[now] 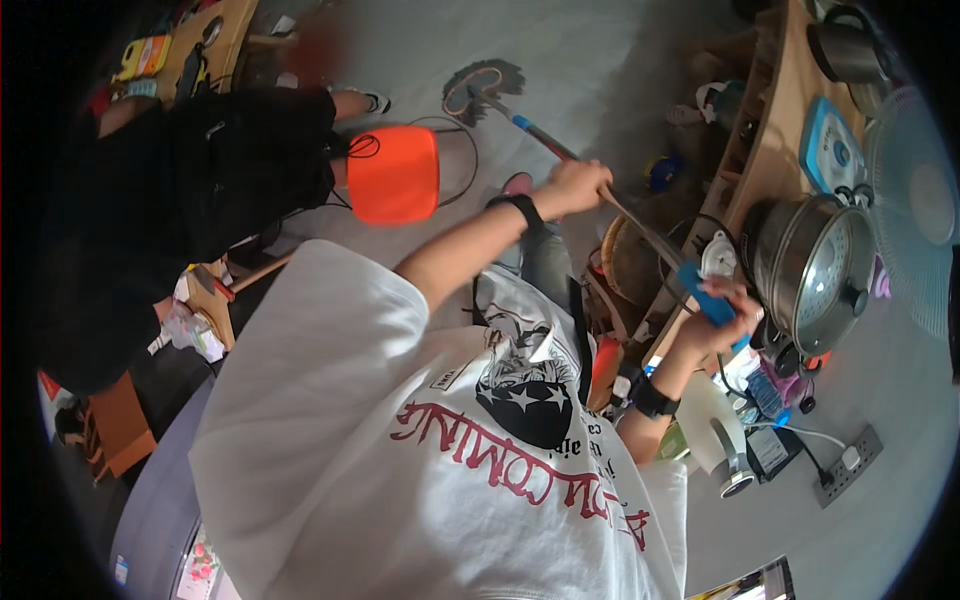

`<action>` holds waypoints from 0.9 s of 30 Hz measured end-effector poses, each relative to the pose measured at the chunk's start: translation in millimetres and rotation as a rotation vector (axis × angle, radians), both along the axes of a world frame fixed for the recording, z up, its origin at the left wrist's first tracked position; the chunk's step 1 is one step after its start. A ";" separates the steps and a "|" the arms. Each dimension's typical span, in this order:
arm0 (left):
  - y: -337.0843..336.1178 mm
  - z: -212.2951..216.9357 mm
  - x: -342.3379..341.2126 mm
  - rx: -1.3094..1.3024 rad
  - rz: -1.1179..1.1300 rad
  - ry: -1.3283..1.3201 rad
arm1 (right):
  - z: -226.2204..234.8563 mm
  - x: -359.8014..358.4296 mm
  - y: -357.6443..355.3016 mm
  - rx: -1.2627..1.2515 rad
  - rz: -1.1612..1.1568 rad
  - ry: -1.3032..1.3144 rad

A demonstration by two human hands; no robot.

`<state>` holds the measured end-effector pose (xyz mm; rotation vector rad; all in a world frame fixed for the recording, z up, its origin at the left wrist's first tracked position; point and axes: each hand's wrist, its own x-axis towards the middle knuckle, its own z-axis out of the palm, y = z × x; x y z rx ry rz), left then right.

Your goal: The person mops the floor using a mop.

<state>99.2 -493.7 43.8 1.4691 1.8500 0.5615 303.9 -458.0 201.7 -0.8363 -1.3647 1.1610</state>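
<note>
Both my hands hold a long-handled mop (pixel 640 232) slanting across in front of me. My left hand (pixel 580 188), with a black band at the wrist, is wrapped round the middle of the grey pole. Up at the pole's top end, my right hand (pixel 730 315) grips the blue handle sleeve; this wrist has a dark band too. At the far end, the mop's shaggy grey head (pixel 483 88) lies on the grey floor, beyond an orange-red stool (pixel 395 175). My pink-toed shoe (pixel 517 184) shows just below my left forearm.
A person in black (pixel 240 150) is close on the left, one shoe (pixel 378 102) near the stool. To the right, a wooden shelf unit (pixel 740 150) bears a steamer pot (pixel 815 270), a blue-rimmed scale (pixel 832 145) and a fan (pixel 915 200). A woven basket (pixel 630 262) stands beneath the pole.
</note>
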 end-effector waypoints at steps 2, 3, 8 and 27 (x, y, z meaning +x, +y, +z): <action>-5.5 -1.5 -45.3 0.021 0.053 0.033 | 1.0 -49.5 2.2 0.005 0.083 0.021; -8.1 -4.7 -66.1 0.054 0.055 0.055 | 8.8 -73.1 -2.0 -0.037 0.128 0.035; -39.5 -15.3 -122.2 0.190 0.068 0.092 | 26.1 -128.9 -32.4 0.024 0.477 0.193; -141.7 -22.2 263.1 -0.089 -0.559 0.061 | 3.7 241.0 -271.8 -0.026 -0.453 0.154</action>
